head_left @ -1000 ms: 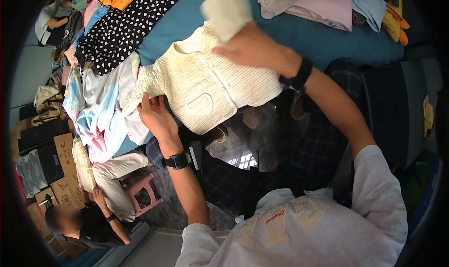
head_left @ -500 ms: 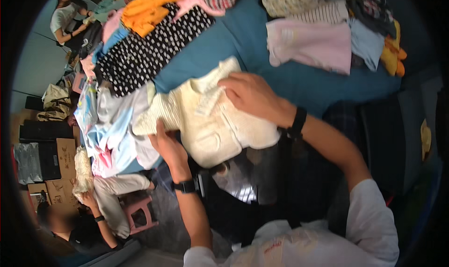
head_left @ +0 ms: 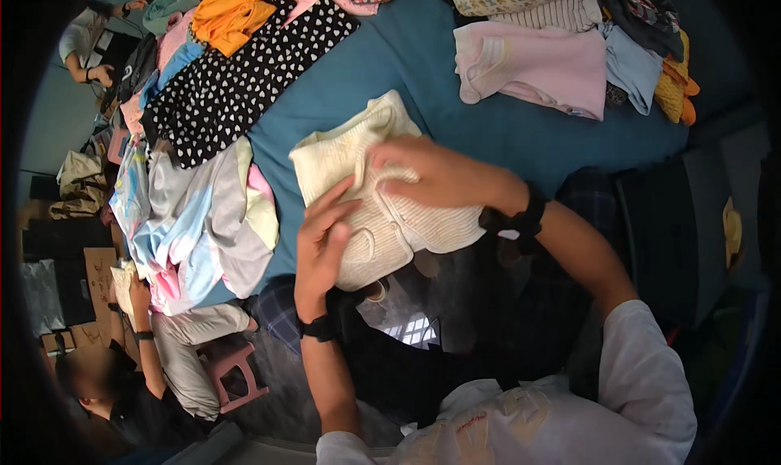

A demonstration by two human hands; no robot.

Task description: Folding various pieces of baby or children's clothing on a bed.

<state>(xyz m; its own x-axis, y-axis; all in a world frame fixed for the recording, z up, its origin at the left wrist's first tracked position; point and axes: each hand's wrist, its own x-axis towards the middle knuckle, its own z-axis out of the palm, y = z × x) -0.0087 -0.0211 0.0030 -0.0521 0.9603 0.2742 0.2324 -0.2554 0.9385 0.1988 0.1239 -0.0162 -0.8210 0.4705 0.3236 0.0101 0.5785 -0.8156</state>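
Note:
A cream knitted cardigan lies front up at the near edge of the blue-covered surface, its sleeves folded in over the front. My left hand rests along its left side, open, with fingers stretched over the knit. Over the upper front is my right hand, slightly blurred; its thumb and fingers are apart, with cream fabric showing between them. The cardigan's lower hem hangs near my lap.
A black heart-print garment and an orange garment lie far left. Nearer is a pale pastel garment. Folded clothes, including a pink one, lie far right. Another person sits lower left near a pink stool.
The sleeve on the left has been folded in over the cardigan's front. My left hand has moved from that sleeve onto the body's side, and my right hand has shifted slightly down.

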